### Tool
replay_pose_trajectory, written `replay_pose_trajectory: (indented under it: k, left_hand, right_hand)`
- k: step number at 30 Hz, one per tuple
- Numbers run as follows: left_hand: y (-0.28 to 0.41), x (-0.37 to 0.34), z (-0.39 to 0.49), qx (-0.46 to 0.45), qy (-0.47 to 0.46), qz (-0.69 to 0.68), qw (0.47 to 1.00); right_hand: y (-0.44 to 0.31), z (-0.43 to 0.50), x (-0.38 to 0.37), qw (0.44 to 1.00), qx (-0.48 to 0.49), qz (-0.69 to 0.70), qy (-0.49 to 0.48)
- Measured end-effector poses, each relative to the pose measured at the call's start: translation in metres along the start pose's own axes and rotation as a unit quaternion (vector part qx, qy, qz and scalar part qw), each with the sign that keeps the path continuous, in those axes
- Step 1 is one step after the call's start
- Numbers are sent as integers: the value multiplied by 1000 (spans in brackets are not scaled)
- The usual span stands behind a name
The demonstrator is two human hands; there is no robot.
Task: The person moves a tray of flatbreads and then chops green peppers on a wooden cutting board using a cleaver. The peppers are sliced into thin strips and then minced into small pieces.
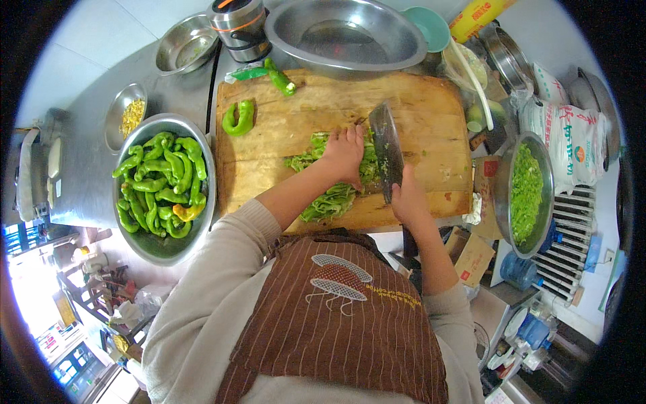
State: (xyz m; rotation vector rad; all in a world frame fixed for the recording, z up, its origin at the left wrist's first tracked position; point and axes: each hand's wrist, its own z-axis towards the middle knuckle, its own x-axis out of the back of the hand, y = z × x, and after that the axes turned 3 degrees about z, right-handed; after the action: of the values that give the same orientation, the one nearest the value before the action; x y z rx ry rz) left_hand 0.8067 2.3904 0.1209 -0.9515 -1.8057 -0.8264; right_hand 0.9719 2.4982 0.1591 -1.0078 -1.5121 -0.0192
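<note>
My left hand [343, 154] presses flat on a pile of sliced green peppers [330, 202], holding it down on a thick wooden cutting board [282, 116]. My right hand [411, 199] grips a Chinese cleaver [387, 149] just right of the pile. Green bits cling to its dark blade, and the handle shows below my fist. The blade stands close beside the slices; its cutting edge is hard to make out. A curved whole green pepper [238, 118] lies at the board's left. Another green pepper [279, 78] rests across its far edge.
Left of the board stands a steel basin [209, 222] of whole green peppers, near a small bowl of yellow bits [132, 117]. A large steel basin [348, 63] adjoins the far edge. Right stands a steel bowl [547, 212] of chopped greens, beside a white printed bag [570, 141].
</note>
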Motion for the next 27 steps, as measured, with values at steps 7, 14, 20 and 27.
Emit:
replay_pose_trajectory:
  k: [7, 14, 20, 27]
  left_hand:
    - [-5, 0, 1, -19, 2, 14, 1000]
    - [-7, 3, -8, 24, -26, -24, 999]
    - [-5, 11, -10, 16, -60, -8, 998]
    - [-5, 12, -18, 38, -63, -23, 997]
  right_hand:
    - [-11, 9, -24, 1000, 3, -20, -22]
    - [0, -9, -7, 996, 10, -75, -35]
    - [-12, 14, -34, 1000, -1, -28, -7]
    - [-12, -12, -2, 993, 14, -100, -68]
